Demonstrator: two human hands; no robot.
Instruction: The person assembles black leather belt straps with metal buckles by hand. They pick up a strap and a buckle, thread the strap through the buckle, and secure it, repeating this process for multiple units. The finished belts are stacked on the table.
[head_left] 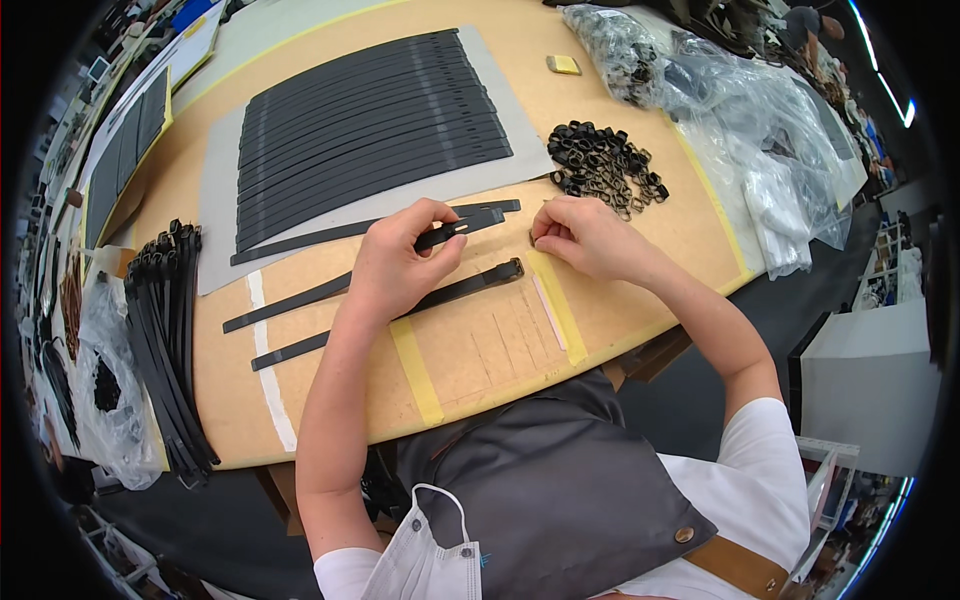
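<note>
My left hand (395, 255) is closed over the middle of the work table, its thumb and fingers pinching a black strap (285, 307). A small pale piece shows at its fingertips. To its right, my right hand (590, 240) is closed in a pinch; a tiny dark bit shows at the fingertips, too small to name. Below the left hand lies a second black strap (300, 348) with a buckle (514, 269) at its right end. Another black strap (300, 243) lies just above, along the edge of a grey sheet (222, 205).
Many black straps (370, 130) lie in rows on the grey sheet. A pile of dark buckles and loops (600, 165) sits beyond my right hand, near a small yellow block (563, 65) and clear plastic bags (740, 110). Bundled straps (172, 340) hang over the table's left edge.
</note>
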